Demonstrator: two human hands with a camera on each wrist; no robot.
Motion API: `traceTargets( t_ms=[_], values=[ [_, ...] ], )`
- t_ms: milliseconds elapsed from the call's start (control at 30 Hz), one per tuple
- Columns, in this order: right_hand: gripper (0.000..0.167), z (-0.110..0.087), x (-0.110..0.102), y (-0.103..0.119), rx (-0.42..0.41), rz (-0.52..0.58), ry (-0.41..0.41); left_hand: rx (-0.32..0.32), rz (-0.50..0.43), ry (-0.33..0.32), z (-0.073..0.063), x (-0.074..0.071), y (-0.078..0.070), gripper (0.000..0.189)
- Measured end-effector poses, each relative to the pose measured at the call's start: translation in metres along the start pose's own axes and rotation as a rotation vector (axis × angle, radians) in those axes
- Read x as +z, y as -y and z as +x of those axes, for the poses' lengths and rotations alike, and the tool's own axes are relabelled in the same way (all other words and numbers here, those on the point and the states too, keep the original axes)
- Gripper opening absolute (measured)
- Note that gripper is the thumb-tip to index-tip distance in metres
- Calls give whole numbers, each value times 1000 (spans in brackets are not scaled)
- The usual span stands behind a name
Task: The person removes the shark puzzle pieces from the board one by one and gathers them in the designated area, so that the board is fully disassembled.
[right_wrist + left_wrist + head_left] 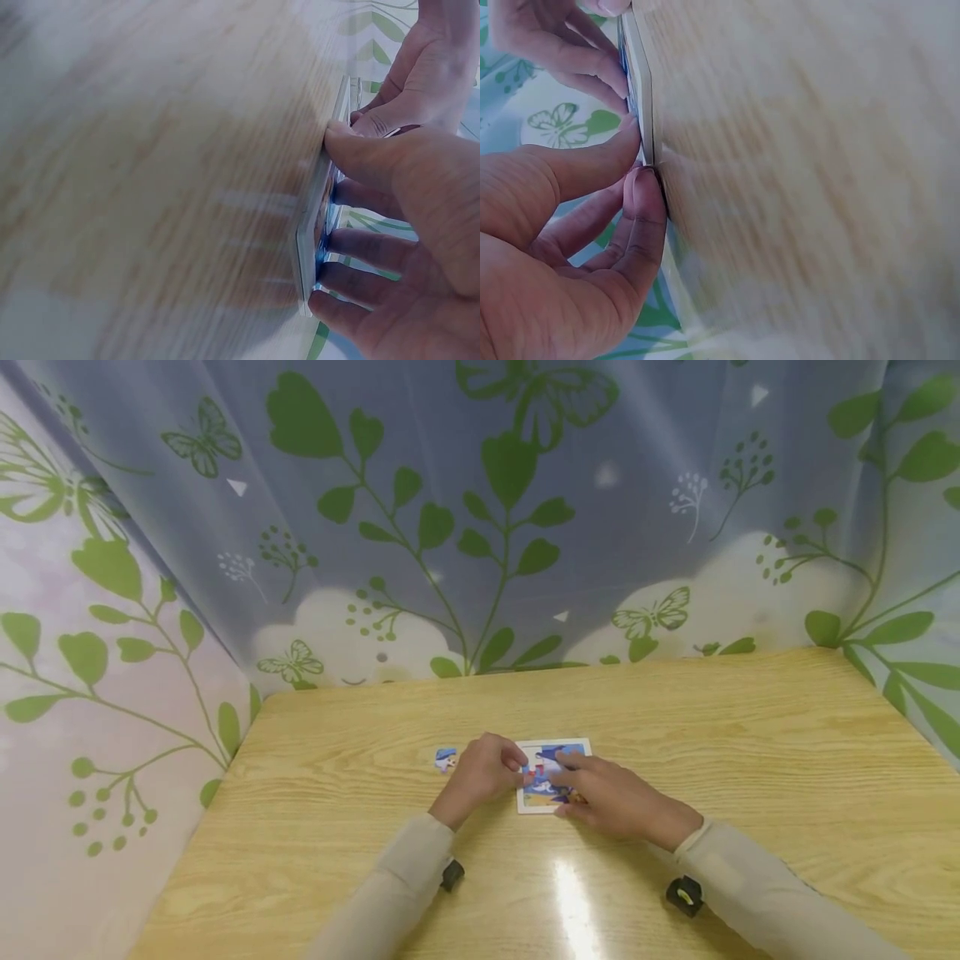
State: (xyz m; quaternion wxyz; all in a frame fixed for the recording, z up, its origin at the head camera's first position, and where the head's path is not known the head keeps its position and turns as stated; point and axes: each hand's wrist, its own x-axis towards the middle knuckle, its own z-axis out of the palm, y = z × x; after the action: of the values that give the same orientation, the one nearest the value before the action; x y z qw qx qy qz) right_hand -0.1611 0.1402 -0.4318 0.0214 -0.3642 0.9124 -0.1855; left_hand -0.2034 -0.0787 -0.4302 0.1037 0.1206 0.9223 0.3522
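A small picture jigsaw puzzle (pixel 551 785) in a white frame lies on the table, its picture mainly blue and partly covered by both hands. My left hand (pixel 482 770) is at the frame's left side. In the left wrist view its thumb (pixel 626 146) lies over the border and curled fingers (pixel 646 199) meet the edge, pinching it. My right hand (pixel 618 795) reaches over from the right. Its spread, fairly straight fingers (pixel 371 247) touch the picture, while the thumb (pixel 352 150) rests at the near border. A white patch shows at the picture's upper left.
A loose puzzle piece (pixel 445 759) with blue and white print lies just left of my left hand. The wood-grain table (pixel 337 735) ends at a patterned curtain (pixel 420 568) behind. Dark wrist devices (pixel 684 896) hang under both sleeves.
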Motion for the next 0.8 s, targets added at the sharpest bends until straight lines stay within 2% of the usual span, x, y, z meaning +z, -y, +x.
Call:
traceTargets(
  t_ms=[233,433,700,800],
  values=[
    [17,1,-2,0,-12,2,-6,9,-26,-4,1,2,1,16],
    [26,0,-2,0,-4,12,-2,5,-10,-5,1,2,0,15],
    [23,0,-3,0,-29,-4,-15,-6,-26,-22,-1,1,-2,16],
    [24,0,-2,-1,-35,-6,-21,15,-23,-41,-2,0,-3,13]
  ],
)
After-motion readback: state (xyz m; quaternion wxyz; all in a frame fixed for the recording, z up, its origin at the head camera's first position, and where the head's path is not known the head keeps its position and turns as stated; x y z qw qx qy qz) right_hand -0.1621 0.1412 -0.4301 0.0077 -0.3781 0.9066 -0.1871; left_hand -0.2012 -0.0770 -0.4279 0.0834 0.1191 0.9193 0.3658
